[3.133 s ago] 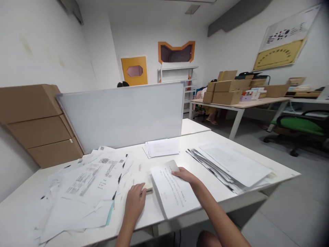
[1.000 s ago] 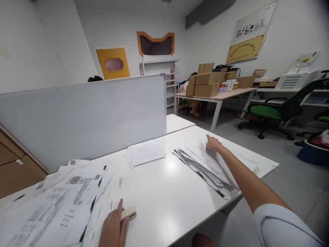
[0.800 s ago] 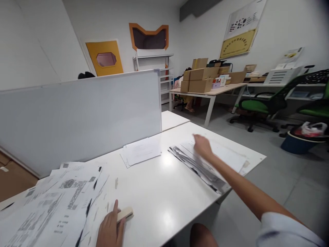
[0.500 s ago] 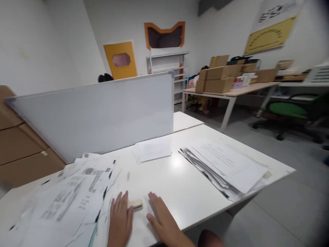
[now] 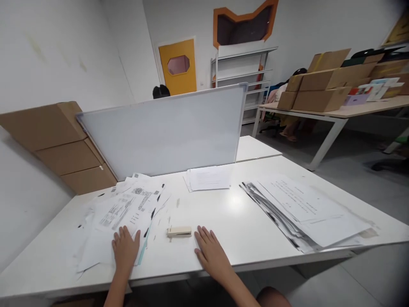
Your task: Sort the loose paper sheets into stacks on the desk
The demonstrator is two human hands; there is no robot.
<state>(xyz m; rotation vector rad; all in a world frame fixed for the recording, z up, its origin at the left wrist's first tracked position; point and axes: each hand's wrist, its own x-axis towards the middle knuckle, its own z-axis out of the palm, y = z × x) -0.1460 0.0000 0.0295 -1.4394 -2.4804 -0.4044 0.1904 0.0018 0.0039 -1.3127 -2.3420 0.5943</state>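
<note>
On the near right edge of the left pile of printed papers [image 5: 118, 213] rests my left hand [image 5: 125, 247], its fingers stretched out and holding nothing. My right hand [image 5: 212, 251] lies flat on the white table [image 5: 204, 209], fingers extended. Between the two hands sits a cream-coloured stapler [image 5: 179, 231], closer to my right fingertips but apart from them. A second stack of papers [image 5: 297, 209] lies to the right of my right hand. Farther back is a small sheaf of white sheets [image 5: 209, 178].
A whiteboard [image 5: 169, 128] stands along the table's back edge. Cardboard boxes [image 5: 60, 145] are stacked at its left. Beyond are a metal shelf [image 5: 239, 72], a yellow door [image 5: 179, 85], and another table with boxes [image 5: 319, 100], behind which a person is partly hidden.
My left hand has moved left, from beside the stapler onto the papers. The right hand stays flat on the table. The camera view has turned to the left.
</note>
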